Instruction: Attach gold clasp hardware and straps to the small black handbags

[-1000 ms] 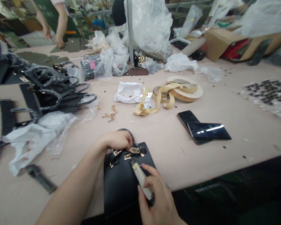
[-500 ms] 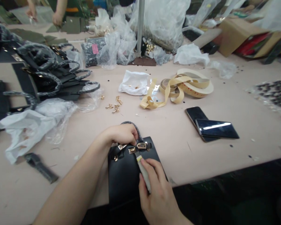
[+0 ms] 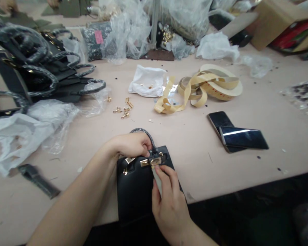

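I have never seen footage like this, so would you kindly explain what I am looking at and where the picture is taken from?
No machine is involved: a camera worn on a person's head looks down at their two bare hands. The left hand holds a black handbag by its handle, and the right hand pinches a pale narrow object just below a gold clasp. On the pale pink worktable lie small gold fittings, a roll of cream tape, two phones and a pile of black handbags.
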The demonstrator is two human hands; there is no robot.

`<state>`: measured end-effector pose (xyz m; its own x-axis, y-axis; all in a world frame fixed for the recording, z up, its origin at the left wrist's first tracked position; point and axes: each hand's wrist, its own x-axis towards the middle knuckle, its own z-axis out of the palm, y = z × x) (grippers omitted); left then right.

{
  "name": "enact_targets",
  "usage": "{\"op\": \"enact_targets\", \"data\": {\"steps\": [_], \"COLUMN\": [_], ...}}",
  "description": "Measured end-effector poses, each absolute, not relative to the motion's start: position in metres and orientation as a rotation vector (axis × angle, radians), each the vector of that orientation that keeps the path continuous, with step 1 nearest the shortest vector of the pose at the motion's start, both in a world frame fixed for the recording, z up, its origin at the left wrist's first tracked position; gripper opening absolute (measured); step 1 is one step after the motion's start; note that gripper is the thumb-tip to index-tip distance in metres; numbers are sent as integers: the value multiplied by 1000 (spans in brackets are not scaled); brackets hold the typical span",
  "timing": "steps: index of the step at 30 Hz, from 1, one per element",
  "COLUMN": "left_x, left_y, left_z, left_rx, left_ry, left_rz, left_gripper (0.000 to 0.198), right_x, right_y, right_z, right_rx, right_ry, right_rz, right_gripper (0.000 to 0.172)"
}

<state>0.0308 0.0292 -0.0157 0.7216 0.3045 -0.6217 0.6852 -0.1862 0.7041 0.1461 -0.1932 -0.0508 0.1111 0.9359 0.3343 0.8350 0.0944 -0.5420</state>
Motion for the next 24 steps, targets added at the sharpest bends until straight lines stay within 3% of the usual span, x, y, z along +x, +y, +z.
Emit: {"op": "enact_targets", "data": {"steps": [13,19,24], "left_x": [35,36,35], "left_y": [32,31,31], "left_z": [-17,-13,-13], "left_rx": [1645,1681,1695], "left_ry": [833,848,851], "left_rz": [-443,-438,-417], "left_gripper": [15,13,9], "right_x": [166,163,158], "right_y": [-215,-222,-221], "right_z": [-47,-45,-47], "right_rx": [-1609,-1603,-1682], "right_ry": [-1754,-1801,-1743], "right_rz": [352,332,270], "right_gripper": [55,46,56]}}
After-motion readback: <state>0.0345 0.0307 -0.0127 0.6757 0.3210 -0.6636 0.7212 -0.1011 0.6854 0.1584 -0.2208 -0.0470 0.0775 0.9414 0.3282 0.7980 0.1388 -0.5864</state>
